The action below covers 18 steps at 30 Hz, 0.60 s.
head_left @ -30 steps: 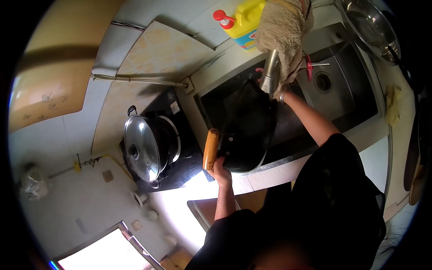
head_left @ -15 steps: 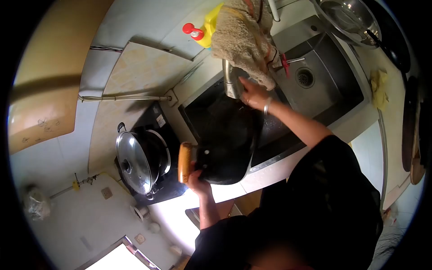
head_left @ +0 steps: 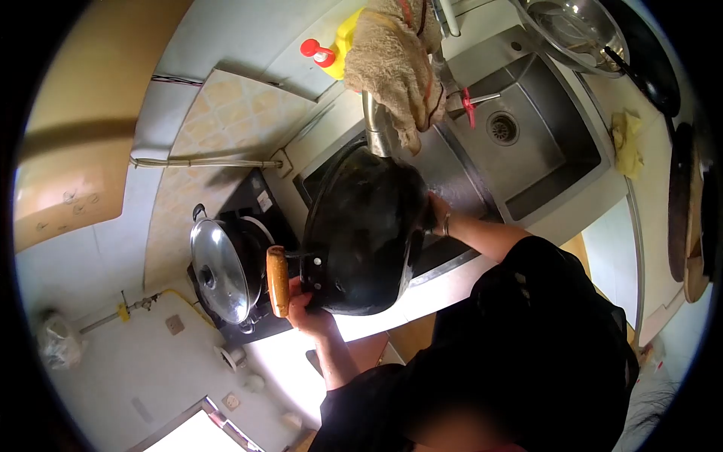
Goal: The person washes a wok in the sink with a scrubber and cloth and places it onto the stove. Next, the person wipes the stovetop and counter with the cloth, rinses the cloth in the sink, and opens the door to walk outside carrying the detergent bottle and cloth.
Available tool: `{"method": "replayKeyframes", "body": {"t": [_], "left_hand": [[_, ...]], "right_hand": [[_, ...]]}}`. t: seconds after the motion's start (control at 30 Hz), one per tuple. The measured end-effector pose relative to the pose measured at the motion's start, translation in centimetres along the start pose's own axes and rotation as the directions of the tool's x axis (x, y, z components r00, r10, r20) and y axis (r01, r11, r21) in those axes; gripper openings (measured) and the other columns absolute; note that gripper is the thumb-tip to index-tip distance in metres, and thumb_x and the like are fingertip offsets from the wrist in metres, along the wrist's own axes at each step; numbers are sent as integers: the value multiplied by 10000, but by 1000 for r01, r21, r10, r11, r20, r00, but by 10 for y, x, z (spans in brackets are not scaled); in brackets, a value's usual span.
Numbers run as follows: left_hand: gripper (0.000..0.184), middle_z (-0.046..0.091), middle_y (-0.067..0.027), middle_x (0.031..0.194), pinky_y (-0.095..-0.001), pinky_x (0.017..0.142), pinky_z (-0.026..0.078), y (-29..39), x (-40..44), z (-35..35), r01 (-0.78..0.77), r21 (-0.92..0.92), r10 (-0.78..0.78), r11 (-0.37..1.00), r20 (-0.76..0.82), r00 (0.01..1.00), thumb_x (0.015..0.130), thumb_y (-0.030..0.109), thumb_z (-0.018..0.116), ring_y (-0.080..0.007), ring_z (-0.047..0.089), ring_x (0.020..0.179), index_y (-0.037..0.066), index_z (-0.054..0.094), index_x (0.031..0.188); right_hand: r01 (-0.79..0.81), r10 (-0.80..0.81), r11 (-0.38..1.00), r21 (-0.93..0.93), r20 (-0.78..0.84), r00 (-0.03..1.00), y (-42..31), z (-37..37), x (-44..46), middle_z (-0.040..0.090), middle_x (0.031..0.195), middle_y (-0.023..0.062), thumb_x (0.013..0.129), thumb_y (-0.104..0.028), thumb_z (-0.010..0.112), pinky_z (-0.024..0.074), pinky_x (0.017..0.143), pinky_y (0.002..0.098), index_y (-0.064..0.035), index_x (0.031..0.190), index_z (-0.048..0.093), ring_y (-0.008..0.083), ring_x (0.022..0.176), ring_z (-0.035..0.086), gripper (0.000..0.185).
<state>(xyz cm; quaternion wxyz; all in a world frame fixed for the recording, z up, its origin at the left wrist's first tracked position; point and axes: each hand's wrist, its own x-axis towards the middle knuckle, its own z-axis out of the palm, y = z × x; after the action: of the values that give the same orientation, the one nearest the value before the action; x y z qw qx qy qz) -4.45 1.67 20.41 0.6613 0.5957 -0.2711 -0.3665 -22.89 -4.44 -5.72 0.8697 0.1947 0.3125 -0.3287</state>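
Observation:
A black wok (head_left: pixel 361 233) with a wooden handle (head_left: pixel 278 280) is tilted over the left sink basin, under the metal faucet spout (head_left: pixel 378 132). My left hand (head_left: pixel 307 313) is closed on the wok beside the wooden handle. On the wok's opposite side my right hand (head_left: pixel 437 214) grips the edge, its fingers mostly hidden behind the wok. A beige towel (head_left: pixel 395 68) drapes over the faucet, next to a red tap lever (head_left: pixel 469 108).
A lidded pot (head_left: pixel 221 271) stands on the black stove at left. The right sink basin (head_left: pixel 520 94) has a drain. A yellow bottle with a red cap (head_left: pixel 322 54), a steel bowl (head_left: pixel 576 30) and a yellow cloth (head_left: pixel 626 143) lie around the sink.
My right hand has left the faucet spout and moved down to the wok's right side. The wok has shifted left and turned so that more of its surface shows.

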Motion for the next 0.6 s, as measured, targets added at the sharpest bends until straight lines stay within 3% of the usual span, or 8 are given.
{"method": "replayKeyframes", "body": {"t": [0.13, 0.2, 0.23, 0.27, 0.33, 0.4, 0.47, 0.6], "left_hand": [[314, 532, -111, 737, -257, 651, 424, -18, 11, -4, 65, -78, -61, 995, 47, 997, 533, 97, 417, -183, 512, 685, -52, 513, 791], [330, 535, -113, 764, -259, 661, 421, -23, 8, 4, 30, -8, -30, 1000, 29, 999, 532, 91, 417, -185, 514, 691, -47, 513, 817], [324, 530, -106, 772, -260, 667, 417, -25, 5, 11, -6, 48, 4, 999, 43, 999, 562, 90, 413, -182, 510, 699, -43, 508, 842], [310, 523, -93, 792, -256, 665, 413, -30, -6, 23, -69, 87, 75, 994, -71, 995, 589, 79, 442, -160, 500, 717, -40, 505, 869], [316, 515, -80, 817, -234, 663, 398, -41, -18, 23, -120, 198, 99, 973, 110, 989, 608, 70, 481, -133, 489, 735, -39, 506, 903], [346, 505, -49, 742, -181, 549, 365, -56, -15, 22, -250, 316, 180, 915, 235, 955, 607, 80, 488, -89, 469, 621, -55, 510, 925], [277, 485, -27, 640, -183, 483, 341, -39, -18, 49, -247, 313, 152, 917, 299, 942, 600, 68, 479, -82, 441, 538, -67, 534, 835], [225, 464, -13, 580, -191, 457, 328, -50, -2, 54, -292, 269, 218, 918, 274, 937, 599, 61, 474, -82, 422, 494, -71, 543, 767]], "right_hand": [[-235, 226, 948, -216, -65, 972, 35, 20, -54, 519, 1030, 145, 843, -407, 207, 387, 799, 524, -60, 1047, 488, 307, 935, 508, 491], [-339, 335, 939, -59, -78, 939, 50, 16, -53, 509, 1042, 158, 842, -408, 212, 367, 790, 573, -60, 1077, 471, 342, 970, 483, 493], [-334, 336, 938, -96, 9, 942, 55, 16, -53, 501, 1062, 161, 837, -419, 218, 378, 781, 566, -53, 1106, 449, 366, 939, 494, 510], [-332, 335, 938, -97, 9, 942, 56, 18, -52, 501, 1062, 161, 837, -419, 218, 378, 781, 566, -53, 1106, 449, 366, 939, 494, 510], [-365, 362, 911, -195, -52, 931, 43, 33, -65, 501, 1068, 158, 833, -424, 227, 371, 782, 573, -59, 1104, 448, 369, 941, 493, 506], [-318, 317, 911, -262, -47, 947, 14, 47, -84, 514, 1048, 151, 835, -415, 230, 363, 782, 583, -62, 1105, 441, 357, 937, 500, 492], [-124, 104, 969, -213, -103, 989, -17, 57, -92, 528, 1015, 144, 837, -405, 223, 360, 777, 591, -61, 1102, 435, 339, 924, 510, 483], [28, -38, 983, -184, -47, 998, -55, 35, -129, 525, 1016, 139, 856, -351, 234, 383, 758, 581, -73, 1103, 431, 326, 919, 516, 421]]}}
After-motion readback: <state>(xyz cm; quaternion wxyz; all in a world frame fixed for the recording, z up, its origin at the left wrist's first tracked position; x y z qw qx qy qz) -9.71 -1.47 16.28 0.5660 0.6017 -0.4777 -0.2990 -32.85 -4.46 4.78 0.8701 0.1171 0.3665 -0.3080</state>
